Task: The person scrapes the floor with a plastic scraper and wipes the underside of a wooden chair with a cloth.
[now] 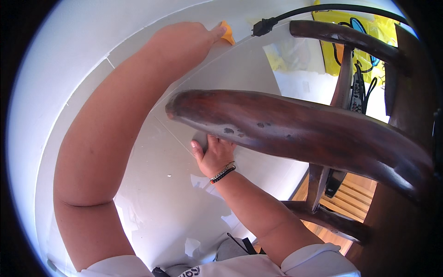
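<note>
My left hand point(185, 43) is stretched far forward at the upper left, pinching an orange piece of cloth or sponge point(227, 33) against the pale tiled surface point(155, 173). Most of its fingers are hidden behind the back of the hand. In the middle, my right hand point(218, 155) lies palm down with the thumb spread, and it appears to lean on the tiles. Its fingertips pass behind the lower edge of a thick, polished dark-wood beam point(294, 124), part of a piece of wooden furniture. Whether they touch the wood I cannot tell. Bracelets circle the right wrist.
A black power cable with a plug point(264, 27) arches across the top right. Behind the furniture's wooden rail point(342, 36) are a yellow printed plastic bag point(373, 34) and a black power strip or similar device point(356, 93). A slatted wooden surface point(349, 197) shows lower right; a white wall point(45, 86) curves along the left.
</note>
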{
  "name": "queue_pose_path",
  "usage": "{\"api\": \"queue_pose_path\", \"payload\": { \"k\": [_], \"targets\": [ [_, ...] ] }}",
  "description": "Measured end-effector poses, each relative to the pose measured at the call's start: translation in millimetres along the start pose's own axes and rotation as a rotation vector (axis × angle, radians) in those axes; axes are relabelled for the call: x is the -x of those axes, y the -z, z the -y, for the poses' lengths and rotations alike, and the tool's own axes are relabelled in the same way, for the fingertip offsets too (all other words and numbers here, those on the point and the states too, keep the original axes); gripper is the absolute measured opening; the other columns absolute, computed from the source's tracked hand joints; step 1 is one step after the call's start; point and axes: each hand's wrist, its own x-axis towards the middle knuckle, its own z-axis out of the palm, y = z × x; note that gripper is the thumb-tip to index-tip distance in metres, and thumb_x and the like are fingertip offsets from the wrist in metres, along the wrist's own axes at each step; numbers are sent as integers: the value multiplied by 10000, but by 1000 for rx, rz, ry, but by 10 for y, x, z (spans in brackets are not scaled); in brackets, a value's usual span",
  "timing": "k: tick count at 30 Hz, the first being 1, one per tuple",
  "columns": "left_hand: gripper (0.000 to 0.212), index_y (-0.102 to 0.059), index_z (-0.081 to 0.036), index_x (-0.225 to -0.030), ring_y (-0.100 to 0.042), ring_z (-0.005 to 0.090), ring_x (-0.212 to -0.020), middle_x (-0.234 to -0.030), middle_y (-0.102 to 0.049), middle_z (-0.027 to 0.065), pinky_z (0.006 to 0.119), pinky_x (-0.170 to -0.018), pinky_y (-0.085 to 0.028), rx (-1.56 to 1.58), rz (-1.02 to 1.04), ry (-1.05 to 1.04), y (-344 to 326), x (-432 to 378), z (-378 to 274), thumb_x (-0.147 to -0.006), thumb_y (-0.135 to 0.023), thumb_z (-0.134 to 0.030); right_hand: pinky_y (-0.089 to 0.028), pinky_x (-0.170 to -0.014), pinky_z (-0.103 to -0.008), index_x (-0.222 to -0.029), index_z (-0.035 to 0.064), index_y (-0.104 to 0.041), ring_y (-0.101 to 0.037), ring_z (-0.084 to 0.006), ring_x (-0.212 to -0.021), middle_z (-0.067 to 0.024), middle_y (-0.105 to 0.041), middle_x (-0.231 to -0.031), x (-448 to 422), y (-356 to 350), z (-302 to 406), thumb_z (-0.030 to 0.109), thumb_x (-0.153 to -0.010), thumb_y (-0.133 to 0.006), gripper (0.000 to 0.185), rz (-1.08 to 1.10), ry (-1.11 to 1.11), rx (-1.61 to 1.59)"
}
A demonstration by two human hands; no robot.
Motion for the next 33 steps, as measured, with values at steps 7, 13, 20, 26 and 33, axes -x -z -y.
{"api": "queue_pose_path", "payload": {
  "k": [7,13,20,26,33],
  "targets": [
    [384,-569,-95,-890,-528,278,-738,-784,-548,107,377,-627,-400,351,15,117,-62,-761,-142,-827,-320,-382,-391,-753,-400,-998,52,-514,-498,-327,-858,-152,-522,-977,-4,64,94,371,-749,-492,406,344,-28,-138],
    [527,-581,-70,-845,-507,270,-772,-841,-549,109,357,-688,-380,444,34,289,-249,-1132,-230,-803,-286,-504,-381,-782,-389,-993,78,-527,-503,-282,-869,-97,-553,-944,222,-403,-231,308,-768,-475,326,67,164,-190],
    [305,-491,-113,-1087,-539,299,-804,-890,-548,198,375,-716,-411,376,159,97,-107,-578,-149,-854,-318,-210,-392,-768,-384,-1035,108,-501,-501,-276,-884,-87,-541,-983,183,-312,-199,294,-763,-473,331,129,80,-315],
    [326,-521,-63,-1012,-551,274,-752,-810,-569,126,364,-651,-442,139,-5,-196,-222,-152,-280,-854,-323,-267,-391,-777,-382,-1047,99,-492,-495,-282,-906,-90,-525,-1016,254,-465,-235,303,-776,-454,341,253,68,-225],
    [312,-467,-90,-1098,-551,273,-777,-825,-558,142,363,-655,-442,49,48,-17,-96,-849,-285,-845,-336,-218,-357,-820,-392,-1062,83,-474,-451,-277,-971,-112,-505,-1036,263,-506,-197,316,-779,-453,367,172,208,-193]
  ]
}}
